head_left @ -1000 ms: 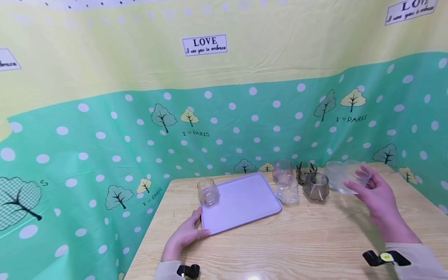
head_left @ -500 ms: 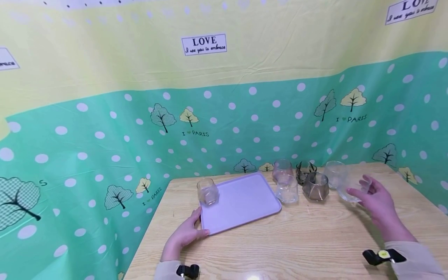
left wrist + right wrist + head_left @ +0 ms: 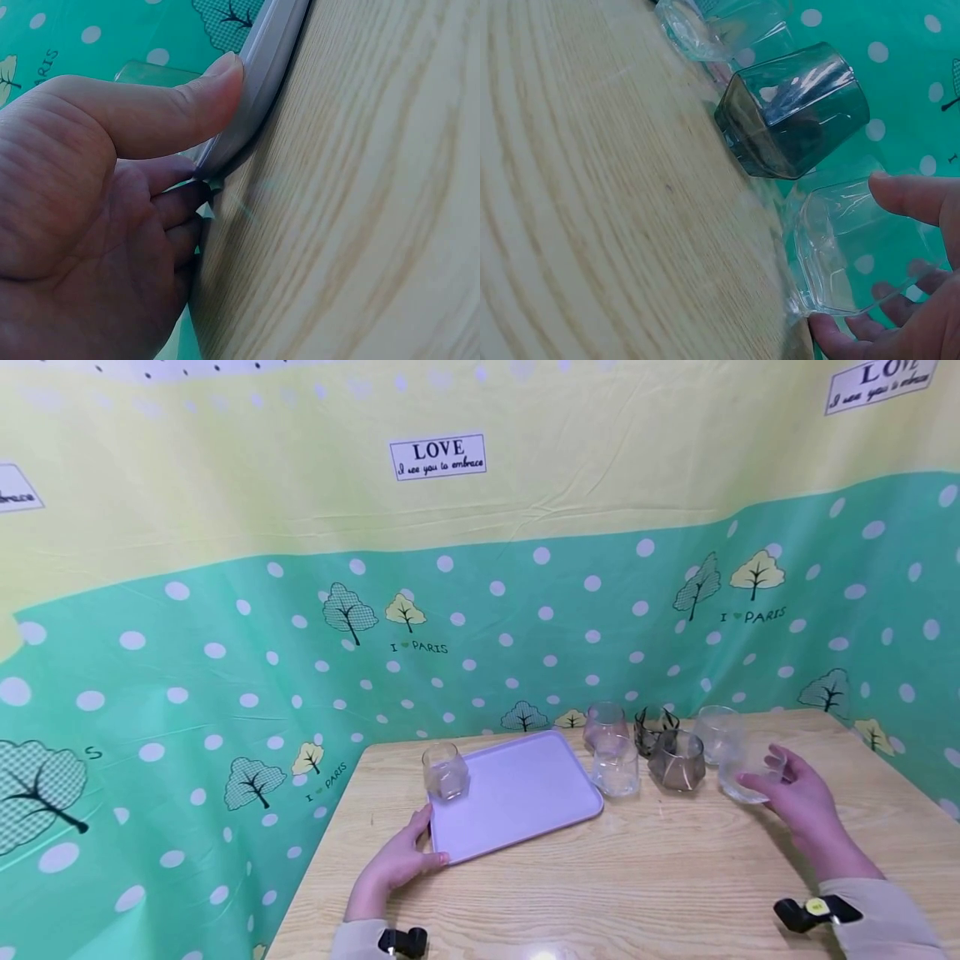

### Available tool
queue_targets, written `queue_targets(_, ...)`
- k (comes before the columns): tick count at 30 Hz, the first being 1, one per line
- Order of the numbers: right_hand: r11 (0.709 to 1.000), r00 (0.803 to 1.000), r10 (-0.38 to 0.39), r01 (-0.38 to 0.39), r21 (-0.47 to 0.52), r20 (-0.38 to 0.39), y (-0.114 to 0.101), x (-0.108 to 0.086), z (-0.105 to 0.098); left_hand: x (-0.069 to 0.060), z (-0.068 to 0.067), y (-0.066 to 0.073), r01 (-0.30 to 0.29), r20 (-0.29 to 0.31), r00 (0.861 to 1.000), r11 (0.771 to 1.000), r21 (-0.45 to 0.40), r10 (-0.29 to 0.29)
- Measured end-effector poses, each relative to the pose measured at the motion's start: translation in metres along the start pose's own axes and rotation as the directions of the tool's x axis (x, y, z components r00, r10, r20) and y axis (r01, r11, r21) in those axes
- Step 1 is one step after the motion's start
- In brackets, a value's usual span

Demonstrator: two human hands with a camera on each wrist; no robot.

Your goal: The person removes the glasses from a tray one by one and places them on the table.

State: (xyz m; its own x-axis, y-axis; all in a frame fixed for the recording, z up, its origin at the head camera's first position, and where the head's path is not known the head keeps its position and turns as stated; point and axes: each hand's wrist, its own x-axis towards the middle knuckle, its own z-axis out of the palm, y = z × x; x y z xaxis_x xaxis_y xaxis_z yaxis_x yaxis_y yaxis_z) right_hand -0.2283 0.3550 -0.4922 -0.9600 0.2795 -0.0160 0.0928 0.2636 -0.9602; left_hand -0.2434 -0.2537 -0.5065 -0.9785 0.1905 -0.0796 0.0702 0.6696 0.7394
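My right hand holds a clear glass at the right of the table, thumb on one side and fingers on the other. The right wrist view shows this glass with its base at the wood. My left hand grips the near left corner of a lilac tray; its thumb lies on the rim and the fingers reach beneath. On the tray's left edge stands a clear glass. A smoky grey glass stands left of the held one.
Behind and left of the held glass stand a clear glass, a dark-patterned glass, a pinkish glass and another clear glass by the tray's right edge. A green and yellow curtain hangs behind the wooden table.
My right hand has brought the clear glass down and slightly nearer, from overlapping the back glass to a place in front of it. The left hand and tray have stayed put.
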Motion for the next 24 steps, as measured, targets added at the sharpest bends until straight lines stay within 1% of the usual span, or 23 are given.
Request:
queue_targets(3, 1.000, 1.000, -0.001, 0.001, -0.012, -0.001, 0.0005, -0.0001, 0.0003, 0.0002, -0.0002, 0.0002, 0.001, 0.001, 1.000, 1.000, 0.002, -0.001)
queue_targets(9, 0.996, 1.000, -0.022, 0.023, -0.088, 0.016, 0.0009, -0.0013, 0.0019, 0.0002, -0.0008, 0.0008, 0.021, 0.003, 1.000, 1.000, 0.009, -0.021)
queue_targets(14, 0.993, 0.999, -0.036, 0.038, -0.110, 0.018, 0.0020, -0.0013, 0.0031, 0.0002, -0.0013, 0.0006, 0.029, 0.004, 1.000, 1.000, 0.008, -0.029)
queue_targets(18, 0.993, 0.999, -0.036, 0.038, -0.112, 0.016, 0.0026, -0.0014, 0.0037, 0.0002, -0.0012, -0.0006, 0.023, 0.006, 1.000, 1.000, 0.004, -0.023)
queue_targets(24, 0.996, 0.999, -0.033, 0.034, -0.082, 0.007, 0.0010, -0.0010, 0.0045, 0.0007, -0.0011, -0.0004, 0.016, 0.009, 1.000, 1.000, -0.004, -0.016)
